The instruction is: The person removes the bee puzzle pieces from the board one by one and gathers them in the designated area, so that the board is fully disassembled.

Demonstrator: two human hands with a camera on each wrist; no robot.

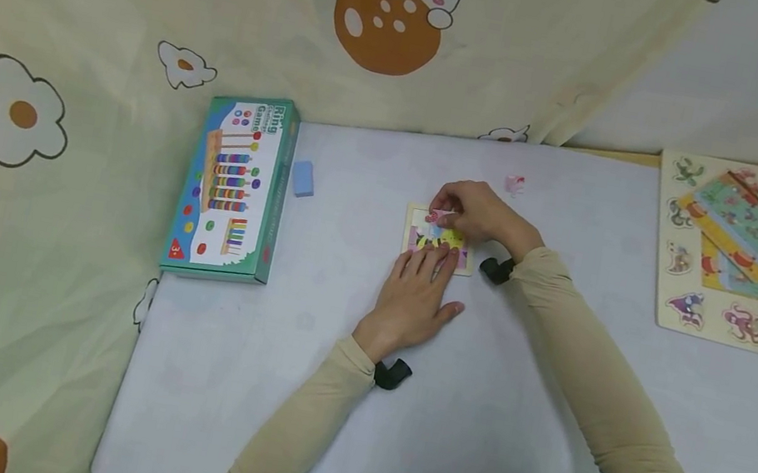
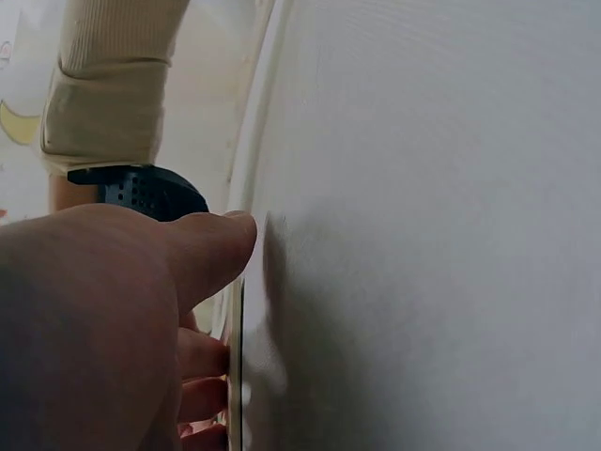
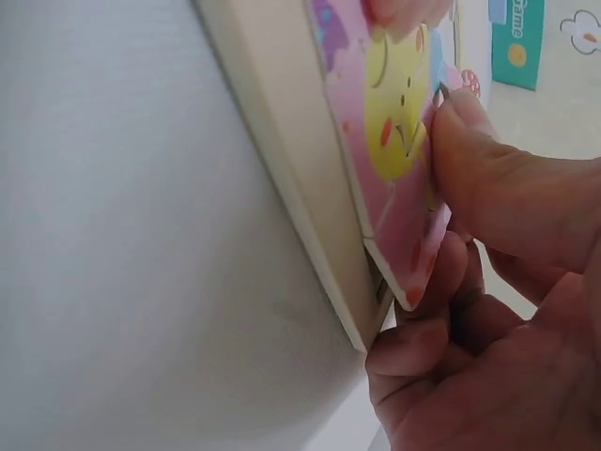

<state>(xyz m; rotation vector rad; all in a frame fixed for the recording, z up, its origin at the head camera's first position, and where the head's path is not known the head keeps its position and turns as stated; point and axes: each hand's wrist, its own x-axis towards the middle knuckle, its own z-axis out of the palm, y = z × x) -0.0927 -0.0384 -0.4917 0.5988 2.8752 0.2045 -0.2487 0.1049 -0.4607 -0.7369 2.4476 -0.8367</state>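
Observation:
A small jigsaw puzzle [image 1: 455,262] in a pale wooden frame lies on the white table, with a yellow figure on pink visible in the right wrist view. My left hand [image 1: 409,301] rests on its near edge, fingers extended and thumb out to the side. At the far edge, my right hand [image 1: 478,210] pinches a pink puzzle piece [image 1: 438,216] over the board. The right wrist view has the right thumb [image 3: 465,127] against the picture side and curled fingers by the frame's corner. Fingers cover part of the picture.
Beyond the right hand lies a loose pink piece [image 1: 513,184]. A blue block [image 1: 303,178] sits beside a green ring game box [image 1: 236,186] at left. On the right, a large wooden animal board [image 1: 679,302] carries stacked puzzle boards [image 1: 747,221]. A patterned curtain [image 1: 102,120] borders the table.

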